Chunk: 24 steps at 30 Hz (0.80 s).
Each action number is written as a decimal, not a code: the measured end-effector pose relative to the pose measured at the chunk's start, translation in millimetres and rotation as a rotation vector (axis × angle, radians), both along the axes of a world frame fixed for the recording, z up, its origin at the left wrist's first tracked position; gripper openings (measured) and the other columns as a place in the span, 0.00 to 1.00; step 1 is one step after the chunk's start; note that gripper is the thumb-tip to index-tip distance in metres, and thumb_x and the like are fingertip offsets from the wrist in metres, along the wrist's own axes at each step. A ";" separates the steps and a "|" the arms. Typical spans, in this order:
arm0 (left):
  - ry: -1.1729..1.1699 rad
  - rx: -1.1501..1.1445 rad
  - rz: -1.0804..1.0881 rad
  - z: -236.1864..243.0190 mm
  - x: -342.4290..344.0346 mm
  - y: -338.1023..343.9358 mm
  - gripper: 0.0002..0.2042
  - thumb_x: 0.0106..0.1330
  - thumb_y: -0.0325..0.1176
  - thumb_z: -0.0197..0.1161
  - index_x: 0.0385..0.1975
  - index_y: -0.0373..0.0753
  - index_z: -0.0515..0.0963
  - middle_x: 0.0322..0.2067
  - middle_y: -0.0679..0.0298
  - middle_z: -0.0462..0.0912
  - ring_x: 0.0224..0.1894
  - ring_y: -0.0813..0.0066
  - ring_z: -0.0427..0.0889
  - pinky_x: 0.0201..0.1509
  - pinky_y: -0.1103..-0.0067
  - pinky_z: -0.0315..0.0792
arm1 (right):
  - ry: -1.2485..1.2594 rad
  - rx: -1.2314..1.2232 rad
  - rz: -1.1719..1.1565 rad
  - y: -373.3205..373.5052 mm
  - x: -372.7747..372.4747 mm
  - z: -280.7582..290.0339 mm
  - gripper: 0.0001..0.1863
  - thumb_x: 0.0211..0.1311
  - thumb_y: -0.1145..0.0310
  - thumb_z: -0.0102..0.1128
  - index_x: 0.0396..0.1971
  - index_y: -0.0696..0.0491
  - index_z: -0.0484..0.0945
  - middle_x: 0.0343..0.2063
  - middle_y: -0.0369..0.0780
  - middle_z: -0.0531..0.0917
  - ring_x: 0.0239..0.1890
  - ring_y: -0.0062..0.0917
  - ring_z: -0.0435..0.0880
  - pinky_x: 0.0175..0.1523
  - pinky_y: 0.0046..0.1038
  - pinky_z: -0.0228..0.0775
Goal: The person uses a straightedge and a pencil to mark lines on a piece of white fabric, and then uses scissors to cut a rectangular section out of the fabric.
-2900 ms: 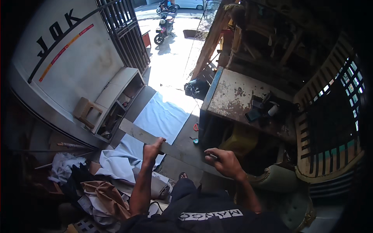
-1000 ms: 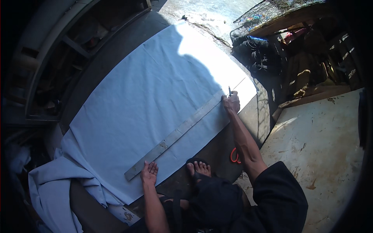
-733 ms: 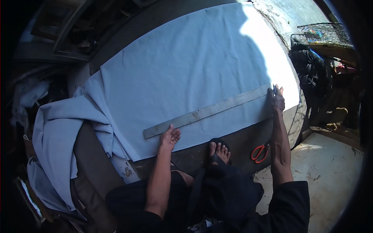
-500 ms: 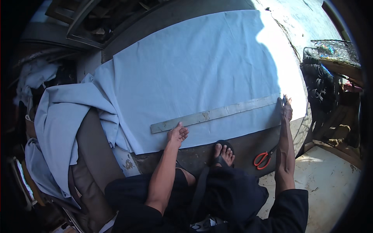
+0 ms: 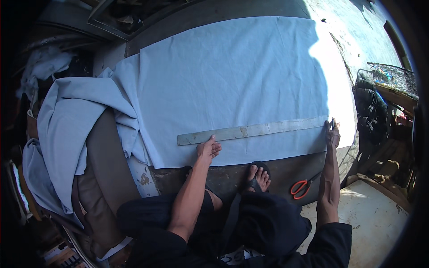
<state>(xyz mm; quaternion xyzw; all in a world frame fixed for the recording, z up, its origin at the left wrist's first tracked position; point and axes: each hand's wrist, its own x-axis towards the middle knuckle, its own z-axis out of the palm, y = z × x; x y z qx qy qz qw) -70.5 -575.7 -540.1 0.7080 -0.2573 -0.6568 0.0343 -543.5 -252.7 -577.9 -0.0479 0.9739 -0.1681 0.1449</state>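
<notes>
A long, flat grey straightedge [image 5: 257, 130] lies across a light blue-grey cloth [image 5: 214, 80], close to its near edge. My left hand [image 5: 208, 148] rests by the left end of the straightedge, its thumb on the strip and its fingers stretched out over the cloth. At the other end my right hand [image 5: 332, 133] is closed, fingertips by the strip's tip at the edge of bright sunlight. Something small and dark shows between those fingers, too unclear to name. Orange-handled scissors [image 5: 301, 188] lie below the cloth, near my right forearm.
At the left, more cloth [image 5: 67, 120] hangs in folds over brown material [image 5: 109, 156]. My sandalled foot [image 5: 260, 177] is close to the cloth's near edge. A wire basket [image 5: 393, 78] and dark clutter stand at the right. A pale board [image 5: 371, 219] lies at lower right.
The whole view has turned slightly clockwise. Both hands stay at the same ends of the straightedge, which shows no clear shift on the cloth.
</notes>
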 end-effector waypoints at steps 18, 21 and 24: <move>-0.691 -0.982 -1.002 29.3 -66.1 40.3 0.16 0.66 0.39 0.66 0.43 0.34 0.73 0.50 0.47 0.74 0.51 0.48 0.75 0.53 0.59 0.71 | -0.086 -0.006 -0.028 -40.3 16.5 47.7 0.32 0.64 0.40 0.59 0.65 0.38 0.72 0.68 0.50 0.67 0.57 0.49 0.80 0.60 0.44 0.73; -0.618 -1.119 -1.183 30.4 -92.5 97.7 0.25 0.66 0.43 0.64 0.58 0.36 0.71 0.62 0.41 0.65 0.63 0.38 0.66 0.63 0.53 0.66 | -0.007 -0.030 -0.078 -8.9 15.9 50.9 0.32 0.63 0.41 0.60 0.64 0.37 0.72 0.70 0.51 0.64 0.58 0.48 0.80 0.61 0.43 0.72; -0.499 -1.201 -1.477 32.7 -107.1 121.8 0.34 0.65 0.48 0.62 0.71 0.48 0.62 0.71 0.36 0.51 0.70 0.25 0.51 0.70 0.43 0.56 | 0.047 -0.039 -0.081 -4.5 19.3 46.6 0.32 0.63 0.41 0.60 0.65 0.37 0.72 0.71 0.51 0.63 0.59 0.49 0.79 0.62 0.43 0.72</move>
